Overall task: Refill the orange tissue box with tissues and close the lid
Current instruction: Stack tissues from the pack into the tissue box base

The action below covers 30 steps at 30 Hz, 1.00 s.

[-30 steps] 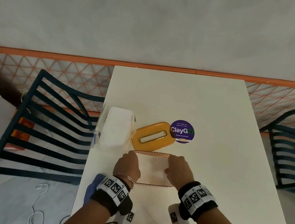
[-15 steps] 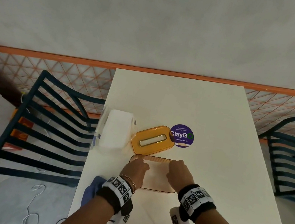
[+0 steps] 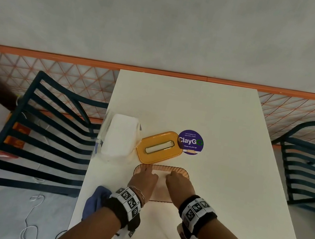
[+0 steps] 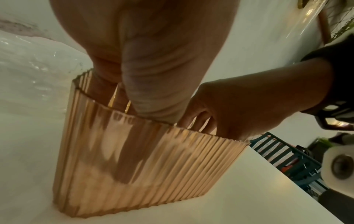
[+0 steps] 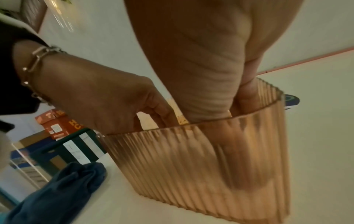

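The translucent orange ribbed tissue box [image 3: 186, 175] stands open-topped near the table's front edge. Both my hands reach down into it from above. My left hand [image 3: 142, 180] has its fingers extended inside the box's left half [image 4: 143, 166]. My right hand [image 3: 179, 183] pushes down in the right half [image 5: 220, 159]. A pale layer of tissues [image 3: 161, 180] shows between the hands. The fingertips are blurred behind the ribbed wall. The orange lid [image 3: 159, 147] with its slot lies flat just beyond the box. A wrapped pack of white tissues [image 3: 121, 137] sits to the lid's left.
A round purple sticker [image 3: 190, 142] is on the white table [image 3: 213, 192] beside the lid. A blue cloth [image 3: 96, 201] lies at the table's left front edge. Dark slatted chairs stand at the left [image 3: 44, 133] and right [image 3: 313, 163]. An orange mesh railing runs behind.
Both hands have sunk deeper into the box, pushing the tissue stack down below the rim. The lid and the tissue pack have not moved.
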Tool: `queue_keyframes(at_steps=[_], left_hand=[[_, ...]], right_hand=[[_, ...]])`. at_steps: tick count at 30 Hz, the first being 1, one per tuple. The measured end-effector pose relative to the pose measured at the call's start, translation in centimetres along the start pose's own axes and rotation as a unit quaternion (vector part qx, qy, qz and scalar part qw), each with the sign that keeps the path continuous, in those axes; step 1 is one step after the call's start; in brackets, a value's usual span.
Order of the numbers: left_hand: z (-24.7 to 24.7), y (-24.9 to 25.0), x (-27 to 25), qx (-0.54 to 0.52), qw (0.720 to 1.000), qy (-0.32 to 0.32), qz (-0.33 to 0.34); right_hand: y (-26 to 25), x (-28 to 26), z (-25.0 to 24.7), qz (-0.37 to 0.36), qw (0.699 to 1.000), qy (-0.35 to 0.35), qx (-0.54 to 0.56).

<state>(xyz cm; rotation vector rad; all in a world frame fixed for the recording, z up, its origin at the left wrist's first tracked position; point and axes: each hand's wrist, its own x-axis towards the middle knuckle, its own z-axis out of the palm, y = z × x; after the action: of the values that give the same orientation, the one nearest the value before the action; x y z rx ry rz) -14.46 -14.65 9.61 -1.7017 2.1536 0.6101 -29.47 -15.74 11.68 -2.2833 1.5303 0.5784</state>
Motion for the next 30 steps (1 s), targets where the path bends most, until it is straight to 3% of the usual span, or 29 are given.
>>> queue_keyframes(at_steps=[7,10,12,13,15,17,21,30], left_hand=[[-0.7,-0.4,-0.2,-0.053,0.999,0.007,0.001],[-1.8,-1.1,-1.8,-0.133,0.980,0.145,-0.040],[-2.1,-1.9,-3.1,-0.187,0.950,0.213,-0.131],[-1.9,-2.5,-3.6,-0.235,0.929,0.218,-0.186],[-1.0,-3.5,-3.8,-0.315,0.901,0.157,-0.255],[-0.2,-4.1,-3.4,-0.315,0.909,0.086,-0.260],[0.1,-3.9,-3.2,-0.245,0.932,0.094,-0.252],[0.0,-5.6,-3.4,-0.257,0.910,0.116,-0.304]], right_hand=[[0.9,0.0,-0.3,-0.018,0.997,0.031,0.062],[2.1,-1.3,-0.8,0.044,0.966,0.190,0.171],[3.3,-2.1,-0.6,0.143,0.925,0.234,0.263],[3.9,-2.2,-0.4,0.190,0.915,0.200,0.294],[4.5,-2.2,0.1,0.223,0.923,0.065,0.307],[4.5,-1.9,0.7,0.214,0.930,0.010,0.297],[4.4,-0.9,1.1,0.208,0.934,0.005,0.289],[2.7,0.3,-0.3,0.162,0.947,-0.003,0.277]])
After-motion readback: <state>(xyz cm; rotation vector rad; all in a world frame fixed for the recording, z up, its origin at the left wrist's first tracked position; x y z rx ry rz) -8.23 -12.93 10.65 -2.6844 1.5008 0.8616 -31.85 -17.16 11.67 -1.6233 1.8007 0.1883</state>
